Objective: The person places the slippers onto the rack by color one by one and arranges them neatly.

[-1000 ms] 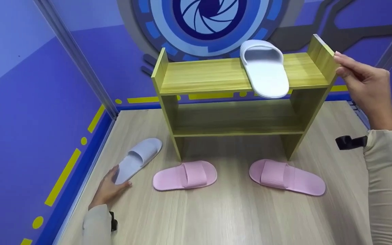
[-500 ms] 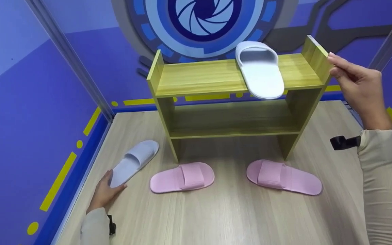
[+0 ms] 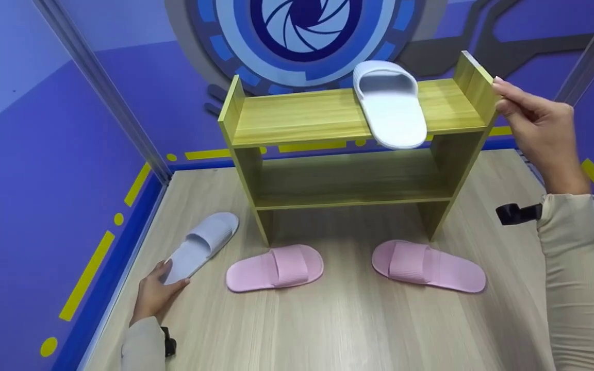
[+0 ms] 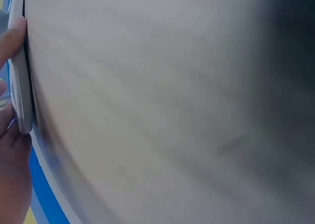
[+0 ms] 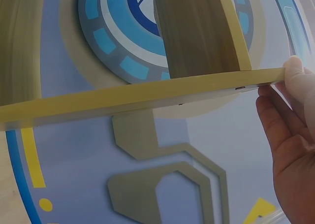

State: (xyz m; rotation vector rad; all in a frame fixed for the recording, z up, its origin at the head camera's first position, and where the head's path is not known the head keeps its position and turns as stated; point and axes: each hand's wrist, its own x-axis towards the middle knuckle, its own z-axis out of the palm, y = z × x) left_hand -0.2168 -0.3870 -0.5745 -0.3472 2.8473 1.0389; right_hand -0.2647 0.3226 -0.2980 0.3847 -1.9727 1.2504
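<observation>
My left hand (image 3: 153,292) grips the heel end of a white slipper (image 3: 187,259) on the floor at the left, thumb on one side and fingers on the other. The left wrist view shows this slipper (image 4: 20,81) edge-on between thumb and fingers. High at the right, my right hand (image 3: 542,126) pinches the upper front edge of the side panel of a yellowish wooden shoe rack (image 3: 297,121). In the right wrist view, thumb and fingers meet at the end of that panel (image 5: 197,88). Another white slipper (image 3: 395,113) lies on the top shelf, its heel overhanging the front edge.
Two pink slippers lie apart before the rack, the left one (image 3: 292,265) toe right and the right one (image 3: 410,262) toe left. A lower shelf (image 3: 353,180) spans the rack. Blue printed walls (image 3: 34,154) stand behind and at the sides of the wood-look floor (image 3: 328,330).
The head view has shifted slightly, so things appear a bit further left. My left thumb has drawn closer to the slipper's heel. The right hand keeps its pinch on the rack.
</observation>
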